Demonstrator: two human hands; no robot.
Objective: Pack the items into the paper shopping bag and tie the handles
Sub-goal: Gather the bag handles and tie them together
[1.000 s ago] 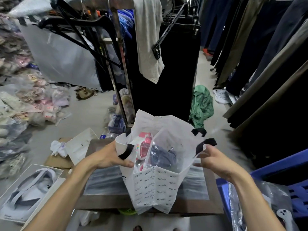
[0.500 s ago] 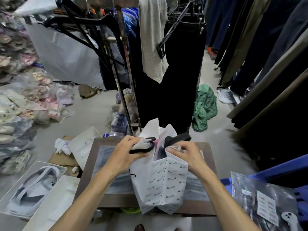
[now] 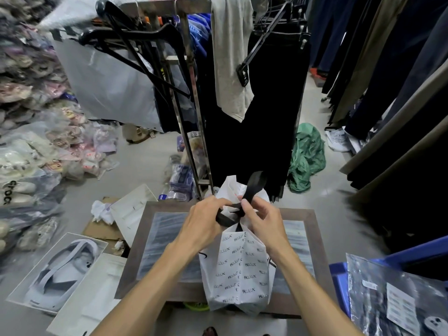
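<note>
While the paper shopping bag (image 3: 238, 270) stands packed and pinched shut on the low table (image 3: 308, 235), its 2 black handles (image 3: 244, 201) are crossed, not yet knotted; left hand (image 3: 206, 220) and right hand (image 3: 263, 221) each clamp 1.

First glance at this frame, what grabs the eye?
Dead centre, both hands, left hand and right hand, work the black ribbon handles at the pinched-shut mouth of a white printed paper bag standing on a grey-framed table. Behind it, a rack of dark hanging garments; a green cloth heap on the floor, right.
</note>
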